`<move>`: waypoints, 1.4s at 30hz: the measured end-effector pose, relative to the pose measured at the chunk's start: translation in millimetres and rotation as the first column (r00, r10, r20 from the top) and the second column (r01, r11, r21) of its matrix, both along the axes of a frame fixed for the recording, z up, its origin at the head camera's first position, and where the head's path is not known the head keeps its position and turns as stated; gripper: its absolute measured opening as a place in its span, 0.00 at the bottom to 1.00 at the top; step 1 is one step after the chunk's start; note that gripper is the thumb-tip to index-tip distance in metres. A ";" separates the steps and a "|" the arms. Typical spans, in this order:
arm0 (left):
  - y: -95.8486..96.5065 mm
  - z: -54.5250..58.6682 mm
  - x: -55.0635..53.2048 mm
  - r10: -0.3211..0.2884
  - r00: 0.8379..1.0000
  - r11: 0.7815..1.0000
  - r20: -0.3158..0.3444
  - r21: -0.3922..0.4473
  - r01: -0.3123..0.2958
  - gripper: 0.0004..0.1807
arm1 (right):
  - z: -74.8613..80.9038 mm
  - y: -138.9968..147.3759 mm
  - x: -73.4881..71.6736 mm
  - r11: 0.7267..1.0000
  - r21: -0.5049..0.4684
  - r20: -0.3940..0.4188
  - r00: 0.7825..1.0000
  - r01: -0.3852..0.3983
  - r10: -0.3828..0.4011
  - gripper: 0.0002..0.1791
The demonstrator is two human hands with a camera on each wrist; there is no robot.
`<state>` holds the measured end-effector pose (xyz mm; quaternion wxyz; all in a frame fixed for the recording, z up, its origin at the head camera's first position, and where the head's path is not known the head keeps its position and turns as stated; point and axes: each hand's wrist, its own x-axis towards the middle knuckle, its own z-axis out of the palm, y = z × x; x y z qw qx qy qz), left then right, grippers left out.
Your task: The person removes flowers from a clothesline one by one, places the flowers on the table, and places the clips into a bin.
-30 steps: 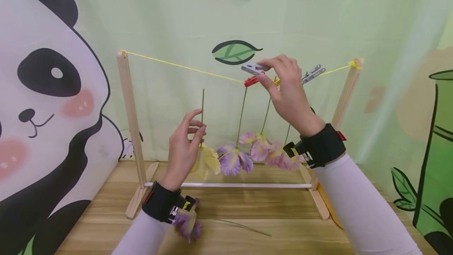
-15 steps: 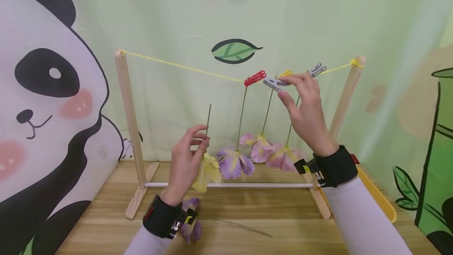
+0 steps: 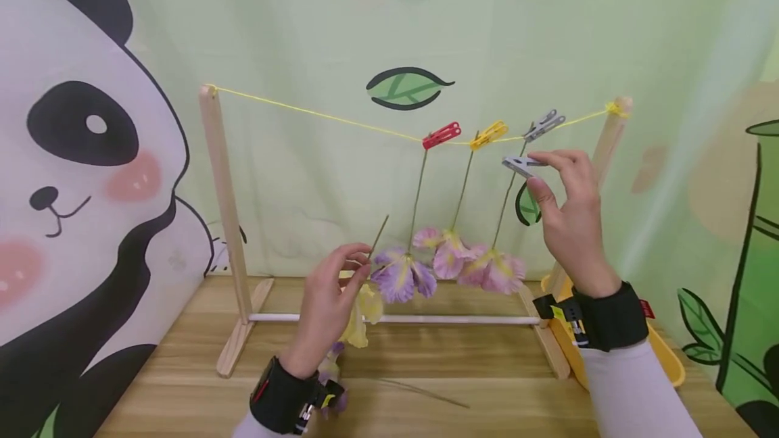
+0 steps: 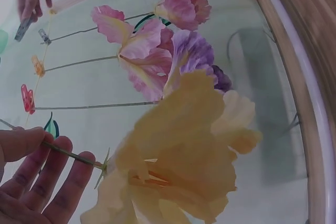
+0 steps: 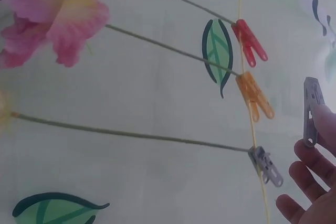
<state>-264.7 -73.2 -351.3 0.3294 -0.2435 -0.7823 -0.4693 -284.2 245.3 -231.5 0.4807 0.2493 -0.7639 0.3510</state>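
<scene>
My left hand (image 3: 331, 296) pinches the thin stem of a yellow artificial flower (image 4: 173, 156), whose bloom hangs below the fingers. Between thumb and fingertips, my right hand (image 3: 572, 215) holds a grey clothespin (image 3: 518, 165), in front of and below the yellow string (image 3: 316, 112). On that string, a red clothespin (image 3: 441, 135) clips a purple flower (image 3: 404, 278) by its stem. A yellow clothespin (image 3: 489, 134) and another grey clothespin (image 3: 544, 125) each hold a pink flower, blooms downward. Partly hidden behind the left wrist, a second purple flower (image 3: 331, 367) lies on the table.
The string runs between two wooden posts (image 3: 225, 201), joined low down by a white rod (image 3: 462, 320). A yellow tray (image 3: 666, 357) sits behind the right forearm. A loose-looking stem (image 3: 422, 392) lies on the wooden table (image 3: 487, 363). A panda-printed cloth (image 3: 304, 32) hangs behind.
My right hand has moved right and down with the grey clothespin, away from the red one. My left hand has lowered slightly, and the yellow flower's stem now leans right.
</scene>
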 end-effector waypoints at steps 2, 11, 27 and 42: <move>0.2 -3.8 1.5 -0.009 1.000 1.000 0.009 -0.006 0.009 0.17 | -7.3 7.9 0.3 1.000 -0.011 0.008 1.000 0.023 -0.023 0.20; -2.0 -8.6 2.4 0.007 1.000 1.000 0.008 -0.027 -0.007 0.16 | -32.6 33.2 -5.8 0.994 -0.069 0.038 0.996 0.088 -0.085 0.20; 0.7 -4.8 17.0 -0.080 0.994 0.950 0.073 -0.296 0.098 0.17 | -55.2 59.3 8.1 0.970 -0.156 0.026 0.983 0.185 -0.183 0.19; 6.2 -13.5 18.9 -0.054 0.998 0.871 0.039 -0.487 0.066 0.15 | -82.6 114.5 -7.0 0.936 -0.214 0.080 0.960 0.279 -0.268 0.18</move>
